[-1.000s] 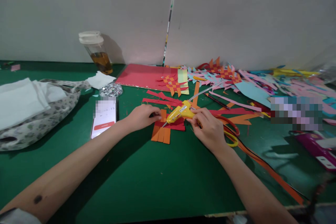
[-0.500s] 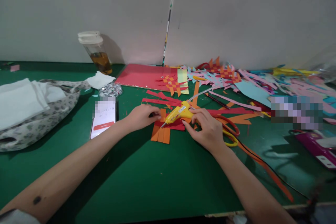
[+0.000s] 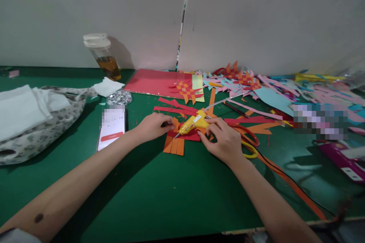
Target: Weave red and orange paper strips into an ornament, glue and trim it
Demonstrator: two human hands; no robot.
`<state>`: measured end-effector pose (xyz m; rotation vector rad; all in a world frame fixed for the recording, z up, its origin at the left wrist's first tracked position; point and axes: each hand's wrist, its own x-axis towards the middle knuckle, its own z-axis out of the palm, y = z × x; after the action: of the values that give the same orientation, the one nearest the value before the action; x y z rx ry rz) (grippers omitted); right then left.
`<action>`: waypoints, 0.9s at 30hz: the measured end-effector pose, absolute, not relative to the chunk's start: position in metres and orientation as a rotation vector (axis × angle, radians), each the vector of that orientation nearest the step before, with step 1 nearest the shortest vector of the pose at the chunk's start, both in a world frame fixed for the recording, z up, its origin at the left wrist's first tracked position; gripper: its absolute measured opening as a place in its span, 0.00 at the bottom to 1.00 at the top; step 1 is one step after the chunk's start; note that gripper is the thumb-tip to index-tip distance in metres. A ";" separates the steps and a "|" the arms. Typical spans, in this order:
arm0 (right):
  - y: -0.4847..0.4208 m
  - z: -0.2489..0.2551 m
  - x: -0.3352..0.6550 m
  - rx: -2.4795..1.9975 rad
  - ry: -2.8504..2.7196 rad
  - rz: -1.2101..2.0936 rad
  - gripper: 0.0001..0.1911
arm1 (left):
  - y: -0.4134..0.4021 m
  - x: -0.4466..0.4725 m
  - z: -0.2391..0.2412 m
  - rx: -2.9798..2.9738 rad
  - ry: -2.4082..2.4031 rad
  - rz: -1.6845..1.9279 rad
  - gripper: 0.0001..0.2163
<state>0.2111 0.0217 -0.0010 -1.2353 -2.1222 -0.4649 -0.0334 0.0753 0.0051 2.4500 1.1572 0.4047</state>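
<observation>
My right hand (image 3: 224,138) is closed round the handle of a yellow hot glue gun (image 3: 192,122). A clear glue stick juts from its back. Its metal nozzle points down and left at a small weave of orange paper strips (image 3: 173,146) crossed with red paper strips (image 3: 194,136). The nozzle tip is over the weave; whether it touches the paper I cannot tell. Thumb and fingertips of my left hand (image 3: 154,127) pinch the upper end of an orange paper strip (image 3: 176,123) at the weave's far left side.
Scissors (image 3: 251,150) with red and yellow handles lie beside my right wrist. A phone (image 3: 112,127) lies left of my left hand. Behind are a red paper sheet (image 3: 154,83) bearing woven paper fish (image 3: 185,90), a drink bottle (image 3: 105,59) and paper scraps. A purple power strip (image 3: 342,159) lies right.
Both hands, the glue gun and the weave look almost the same as before. The whole view has shifted very slightly.
</observation>
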 end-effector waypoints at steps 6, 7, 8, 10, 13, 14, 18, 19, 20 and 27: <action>0.022 -0.001 0.213 -1.246 -2.102 -0.479 0.09 | 0.074 -0.033 0.007 2.432 1.167 0.402 0.07; 0.022 -0.001 0.212 -1.234 -2.117 -0.470 0.09 | 0.074 -0.033 0.008 2.431 1.164 0.403 0.07; 0.022 -0.002 0.212 -1.223 -2.129 -0.464 0.09 | 0.074 -0.033 0.008 2.432 1.163 0.405 0.07; 0.022 -0.002 0.212 -1.225 -2.123 -0.479 0.09 | 0.074 -0.033 0.008 2.442 1.161 0.403 0.07; 0.022 -0.003 0.211 -1.254 -2.090 -0.515 0.10 | 0.074 -0.033 0.009 2.451 1.168 0.400 0.06; 0.022 -0.003 0.211 -1.249 -2.097 -0.512 0.10 | 0.074 -0.032 0.009 2.448 1.171 0.397 0.06; 0.022 -0.004 0.212 -1.208 -2.134 -0.506 0.10 | 0.073 -0.032 0.010 2.441 1.162 0.395 0.07; 0.022 -0.004 0.212 -1.216 -2.123 -0.522 0.10 | 0.074 -0.032 0.010 2.443 1.160 0.396 0.07; 0.021 -0.004 0.212 -1.228 -2.107 -0.539 0.10 | 0.074 -0.032 0.010 2.444 1.160 0.397 0.07; 0.020 -0.002 0.209 -1.186 -2.122 -0.606 0.10 | 0.073 -0.032 0.010 2.420 1.177 0.401 0.06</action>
<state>0.2087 0.0199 -0.0020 -1.1859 -2.1218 -0.6061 -0.0318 0.0728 0.0103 2.4195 1.1767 0.4011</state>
